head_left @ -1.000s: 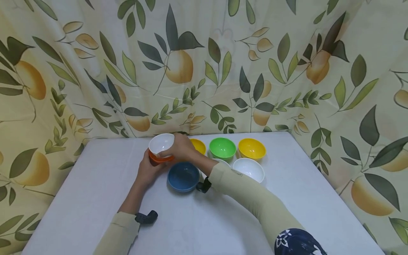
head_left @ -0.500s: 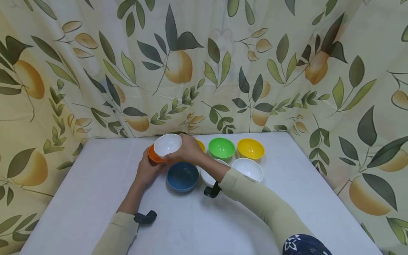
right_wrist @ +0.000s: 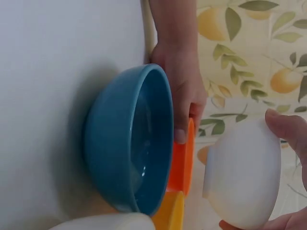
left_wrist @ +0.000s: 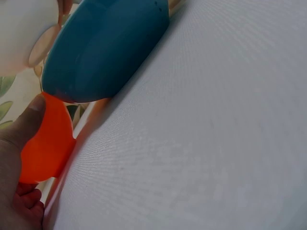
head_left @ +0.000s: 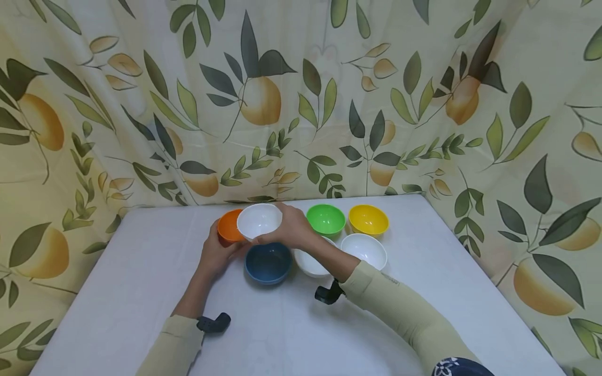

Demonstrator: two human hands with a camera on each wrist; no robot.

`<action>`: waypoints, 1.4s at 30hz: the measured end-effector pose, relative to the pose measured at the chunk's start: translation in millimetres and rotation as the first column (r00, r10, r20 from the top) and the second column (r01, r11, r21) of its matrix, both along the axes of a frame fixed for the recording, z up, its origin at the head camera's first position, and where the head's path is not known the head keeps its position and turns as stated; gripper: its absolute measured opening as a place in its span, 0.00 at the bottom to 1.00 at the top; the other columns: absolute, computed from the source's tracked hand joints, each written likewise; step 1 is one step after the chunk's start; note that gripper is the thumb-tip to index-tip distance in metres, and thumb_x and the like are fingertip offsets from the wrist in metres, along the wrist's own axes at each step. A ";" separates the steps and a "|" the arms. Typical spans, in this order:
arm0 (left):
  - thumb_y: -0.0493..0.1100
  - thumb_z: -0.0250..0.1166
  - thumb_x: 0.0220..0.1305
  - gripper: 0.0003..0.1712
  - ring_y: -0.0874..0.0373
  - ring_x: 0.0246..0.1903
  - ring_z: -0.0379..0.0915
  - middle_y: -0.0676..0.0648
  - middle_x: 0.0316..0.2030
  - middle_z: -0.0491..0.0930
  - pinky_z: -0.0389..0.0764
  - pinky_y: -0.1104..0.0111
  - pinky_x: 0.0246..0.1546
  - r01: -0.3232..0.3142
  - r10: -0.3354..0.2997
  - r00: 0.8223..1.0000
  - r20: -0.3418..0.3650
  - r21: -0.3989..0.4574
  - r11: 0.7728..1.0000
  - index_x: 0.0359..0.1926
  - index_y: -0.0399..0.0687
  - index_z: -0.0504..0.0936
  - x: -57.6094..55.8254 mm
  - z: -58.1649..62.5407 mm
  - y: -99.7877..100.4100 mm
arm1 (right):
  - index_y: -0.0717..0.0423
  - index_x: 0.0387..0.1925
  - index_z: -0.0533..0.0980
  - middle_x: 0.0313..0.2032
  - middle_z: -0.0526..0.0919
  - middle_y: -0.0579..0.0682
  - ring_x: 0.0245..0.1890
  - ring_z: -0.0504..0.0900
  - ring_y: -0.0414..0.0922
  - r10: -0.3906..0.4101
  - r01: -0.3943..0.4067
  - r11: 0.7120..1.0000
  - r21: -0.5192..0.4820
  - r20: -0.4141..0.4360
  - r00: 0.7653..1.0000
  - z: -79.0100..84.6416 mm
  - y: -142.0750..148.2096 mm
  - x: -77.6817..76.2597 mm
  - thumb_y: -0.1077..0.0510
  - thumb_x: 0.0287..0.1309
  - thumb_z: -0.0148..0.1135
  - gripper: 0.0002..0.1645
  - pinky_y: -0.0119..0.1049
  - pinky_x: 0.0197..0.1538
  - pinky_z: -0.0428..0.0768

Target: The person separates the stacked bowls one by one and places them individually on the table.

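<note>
My left hand (head_left: 217, 251) grips the orange bowl (head_left: 229, 225) at the table's far left, its thumb at the rim in the left wrist view. Beside it, my right hand (head_left: 290, 227) holds a small white bowl (head_left: 259, 220) by the side. In the right wrist view this white bowl (right_wrist: 247, 172) is raised off the table, apart from the orange bowl (right_wrist: 180, 163). Just in front of both hands stands a blue bowl (head_left: 268, 263), upright. A yellow bowl (right_wrist: 169, 211) peeks out past the blue one in the right wrist view; the right hand hides it in the head view.
To the right stand a green bowl (head_left: 326, 219) and another yellow bowl (head_left: 369, 220). Nearer are two white bowls, one (head_left: 364, 250) right of the forearm and one (head_left: 312, 262) partly under it. A patterned curtain (head_left: 301, 104) hangs behind the white-covered table (head_left: 282, 334).
The white bowl was in the orange bowl; my right hand has lifted it out and moved it rightward. My left hand still holds the orange bowl in about the same place.
</note>
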State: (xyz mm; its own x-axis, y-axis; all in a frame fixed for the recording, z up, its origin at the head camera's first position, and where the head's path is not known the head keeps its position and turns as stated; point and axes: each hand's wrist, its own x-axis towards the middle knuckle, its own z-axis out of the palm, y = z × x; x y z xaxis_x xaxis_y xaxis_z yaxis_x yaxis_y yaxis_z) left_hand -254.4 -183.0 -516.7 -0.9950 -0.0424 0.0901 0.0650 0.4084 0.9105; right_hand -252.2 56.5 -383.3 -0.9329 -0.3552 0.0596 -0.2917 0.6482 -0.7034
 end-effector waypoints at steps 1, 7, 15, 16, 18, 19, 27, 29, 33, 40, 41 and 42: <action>0.56 0.77 0.64 0.61 0.41 0.74 0.58 0.38 0.78 0.59 0.60 0.46 0.76 0.000 0.000 1.000 0.006 0.003 1.000 0.83 0.45 0.47 0.4 -0.3 0.5 | 0.59 0.65 0.75 0.53 0.85 0.54 0.50 0.82 0.51 -0.004 0.004 1.000 -0.003 0.008 1.000 0.1 2.7 2.5 0.39 0.39 0.88 0.55 0.45 0.51 0.84; 0.51 0.77 0.65 0.58 0.41 0.74 0.58 0.38 0.77 0.60 0.62 0.47 0.75 -0.008 0.008 1.000 0.012 0.019 1.000 0.83 0.46 0.48 1.8 -0.3 3.6 | 0.59 0.68 0.73 0.56 0.83 0.55 0.52 0.81 0.53 -0.025 0.026 1.000 -0.014 0.047 0.999 -0.5 18.6 13.2 0.40 0.41 0.87 0.56 0.49 0.53 0.84; 0.50 0.76 0.66 0.58 0.40 0.74 0.57 0.38 0.78 0.58 0.62 0.45 0.74 -0.032 0.031 0.999 0.043 0.023 0.999 0.84 0.47 0.47 4.1 3.5 3.6 | 0.58 0.69 0.72 0.57 0.83 0.54 0.53 0.81 0.53 -0.036 0.039 0.997 -0.061 0.047 0.998 -4.1 31.8 24.1 0.40 0.39 0.88 0.58 0.50 0.53 0.86; 0.50 0.76 0.66 0.58 0.40 0.74 0.57 0.38 0.78 0.58 0.62 0.45 0.74 -0.033 0.032 0.998 0.046 0.024 0.999 0.84 0.47 0.47 4.4 3.5 3.5 | 0.58 0.69 0.72 0.56 0.83 0.54 0.53 0.81 0.53 -0.040 0.043 0.997 -0.063 0.047 0.998 -4.1 33.1 25.7 0.40 0.39 0.88 0.58 0.50 0.52 0.86; 0.51 0.76 0.66 0.59 0.40 0.75 0.56 0.38 0.79 0.57 0.61 0.45 0.75 -0.032 0.031 0.998 0.051 0.023 0.999 0.84 0.47 0.46 4.7 2.9 3.5 | 0.59 0.68 0.72 0.56 0.83 0.54 0.53 0.81 0.53 -0.051 0.055 0.996 -0.066 0.052 0.997 -4.3 36.5 29.3 0.40 0.39 0.88 0.58 0.50 0.52 0.86; 0.51 0.76 0.66 0.60 0.40 0.75 0.56 0.37 0.79 0.57 0.61 0.45 0.75 -0.028 0.027 0.998 0.050 0.020 0.999 0.84 0.47 0.46 4.7 2.4 3.5 | 0.59 0.69 0.72 0.57 0.82 0.54 0.53 0.81 0.53 -0.062 0.065 0.996 -0.065 0.055 0.997 -4.4 38.4 31.2 0.40 0.38 0.89 0.59 0.50 0.52 0.86; 0.49 0.77 0.65 0.60 0.40 0.75 0.56 0.38 0.79 0.57 0.61 0.45 0.75 -0.029 0.029 0.999 0.040 0.016 0.999 0.84 0.46 0.46 2.4 1.9 4.5 | 0.61 0.72 0.70 0.59 0.82 0.56 0.55 0.80 0.55 -0.109 0.111 0.992 -0.060 0.040 0.993 -0.2 56.6 42.3 0.41 0.39 0.88 0.61 0.52 0.53 0.86; 0.50 0.77 0.65 0.60 0.41 0.75 0.55 0.38 0.79 0.57 0.61 0.45 0.75 -0.031 0.031 0.999 0.045 0.018 0.999 0.84 0.47 0.45 3.3 2.5 5.0 | 0.60 0.71 0.71 0.59 0.82 0.55 0.55 0.80 0.55 -0.116 0.118 0.991 -0.065 0.041 0.992 -0.1 62.3 44.6 0.42 0.39 0.89 0.60 0.53 0.52 0.87; 0.50 0.76 0.65 0.61 0.41 0.75 0.55 0.39 0.79 0.57 0.62 0.46 0.75 -0.032 0.031 0.998 0.054 0.020 0.999 0.84 0.47 0.45 5.4 4.2 5.4 | 0.58 0.70 0.72 0.59 0.82 0.55 0.56 0.80 0.56 -0.138 0.141 0.988 -0.063 0.050 0.989 -0.5 74.7 50.7 0.42 0.39 0.89 0.59 0.54 0.52 0.87; 0.51 0.77 0.65 0.61 0.41 0.75 0.55 0.38 0.79 0.57 0.61 0.46 0.75 -0.032 0.031 0.998 0.056 0.023 0.999 0.84 0.47 0.45 5.2 4.1 4.9 | 0.56 0.68 0.74 0.58 0.81 0.54 0.56 0.79 0.56 -0.162 0.165 0.984 -0.065 0.039 0.986 -1.9 99.0 59.0 0.43 0.39 0.89 0.55 0.54 0.53 0.86; 0.51 0.77 0.65 0.61 0.41 0.76 0.55 0.38 0.79 0.57 0.61 0.46 0.75 -0.031 0.030 0.998 0.055 0.027 0.999 0.84 0.47 0.45 4.9 3.8 5.0 | 0.57 0.67 0.74 0.58 0.82 0.55 0.55 0.80 0.57 -0.166 0.168 0.984 -0.066 0.037 0.985 -1.6 102.5 60.2 0.43 0.39 0.89 0.54 0.54 0.53 0.86; 0.51 0.77 0.65 0.61 0.41 0.76 0.55 0.39 0.79 0.57 0.61 0.46 0.75 -0.032 0.031 0.998 0.053 0.029 0.999 0.84 0.48 0.45 4.7 3.5 5.3 | 0.57 0.67 0.74 0.58 0.82 0.55 0.55 0.80 0.57 -0.171 0.173 0.983 -0.066 0.036 0.985 -1.6 106.0 61.5 0.43 0.39 0.89 0.54 0.54 0.53 0.86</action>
State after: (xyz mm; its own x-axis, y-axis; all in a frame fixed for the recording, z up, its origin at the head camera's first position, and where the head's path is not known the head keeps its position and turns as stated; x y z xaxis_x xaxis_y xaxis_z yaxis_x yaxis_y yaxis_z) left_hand -249.7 -177.7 -513.1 -0.9965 -0.0756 0.0355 0.0040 0.3817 0.9243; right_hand -190.6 162.5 -384.9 -0.9815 -0.1851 0.0498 -0.1584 0.6365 -0.7548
